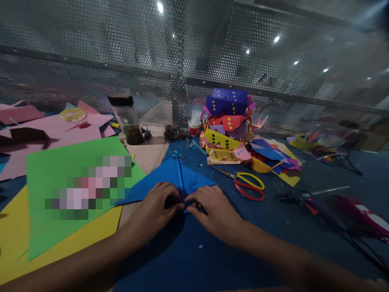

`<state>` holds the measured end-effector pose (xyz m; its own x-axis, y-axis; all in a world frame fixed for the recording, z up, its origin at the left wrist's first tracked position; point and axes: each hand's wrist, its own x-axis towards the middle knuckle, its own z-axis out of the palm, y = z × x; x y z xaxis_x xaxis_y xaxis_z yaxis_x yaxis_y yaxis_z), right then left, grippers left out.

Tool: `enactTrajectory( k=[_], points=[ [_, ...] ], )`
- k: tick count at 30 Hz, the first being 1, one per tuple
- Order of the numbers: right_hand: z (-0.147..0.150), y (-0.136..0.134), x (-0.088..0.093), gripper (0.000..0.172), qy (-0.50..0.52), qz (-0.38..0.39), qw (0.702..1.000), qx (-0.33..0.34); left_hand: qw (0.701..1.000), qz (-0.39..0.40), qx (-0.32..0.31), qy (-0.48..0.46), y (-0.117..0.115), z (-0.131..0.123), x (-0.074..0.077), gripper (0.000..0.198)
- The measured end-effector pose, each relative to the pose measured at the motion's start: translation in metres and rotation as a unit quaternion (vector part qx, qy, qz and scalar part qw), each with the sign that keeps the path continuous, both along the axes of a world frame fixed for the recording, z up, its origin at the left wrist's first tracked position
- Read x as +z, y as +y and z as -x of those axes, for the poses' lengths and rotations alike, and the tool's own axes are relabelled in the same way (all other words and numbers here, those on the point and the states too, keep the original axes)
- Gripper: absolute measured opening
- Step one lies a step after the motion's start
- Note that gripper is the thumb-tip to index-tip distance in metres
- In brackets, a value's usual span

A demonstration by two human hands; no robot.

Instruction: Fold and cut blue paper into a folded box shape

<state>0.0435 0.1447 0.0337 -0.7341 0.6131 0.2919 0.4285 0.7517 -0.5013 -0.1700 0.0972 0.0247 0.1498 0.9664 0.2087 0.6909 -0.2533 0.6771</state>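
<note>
A blue folded paper (161, 175) lies on the dark blue table in front of me, spread in a wide triangular shape with a narrow raised strip running down its middle. My left hand (162, 202) grips its near edge, thumb and fingers pinched by the centre strip. Close beside it, my right hand (209, 205) pinches the same near edge from the other side. The fingertips of both hands almost meet there, and they hide part of the fold. Scissors (249, 185) with yellow and red handles rest to the right of the paper.
Green (54, 170) and yellow paper sheets (100, 231) lie at left, below pink paper. A lidded jar (129, 121) stands behind. Decorated paper pieces (227, 121) are piled beyond the scissors, beside loose coloured scraps (273, 154). Two corded glue guns (316, 211) lie at right.
</note>
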Motion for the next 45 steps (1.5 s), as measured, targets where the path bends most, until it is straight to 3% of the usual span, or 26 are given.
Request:
enactTrajectory(
  k=[7, 18, 24, 28, 35, 45],
  points=[
    [-0.001, 0.000, -0.001, 0.014, -0.021, -0.046, 0.999, 0.013, 1.000, -0.012, 0.004, -0.006, -0.002, 0.000, 0.002, 0.004],
    [-0.002, 0.000, -0.004, 0.012, -0.017, -0.087, 0.996, 0.022, 0.992, -0.073, -0.005, 0.102, -0.010, 0.011, -0.004, 0.019],
    [-0.001, -0.001, -0.003, 0.012, -0.021, -0.090, 0.995, 0.019, 0.966, -0.172, -0.041, 0.188, -0.010, 0.010, -0.004, 0.035],
    [-0.001, -0.002, -0.001, 0.013, -0.027, -0.085, 0.996, 0.020, 0.954, -0.198, -0.061, 0.218, -0.010, 0.012, -0.009, 0.037],
    [-0.001, 0.000, -0.001, 0.013, -0.026, -0.088, 0.996, 0.022, 0.952, -0.186, -0.095, 0.225, -0.008, 0.018, -0.011, 0.049],
    [-0.002, 0.001, -0.004, 0.012, -0.017, -0.063, 0.998, 0.019, 0.950, -0.176, -0.118, 0.228, -0.003, 0.025, -0.018, 0.046]
  ],
)
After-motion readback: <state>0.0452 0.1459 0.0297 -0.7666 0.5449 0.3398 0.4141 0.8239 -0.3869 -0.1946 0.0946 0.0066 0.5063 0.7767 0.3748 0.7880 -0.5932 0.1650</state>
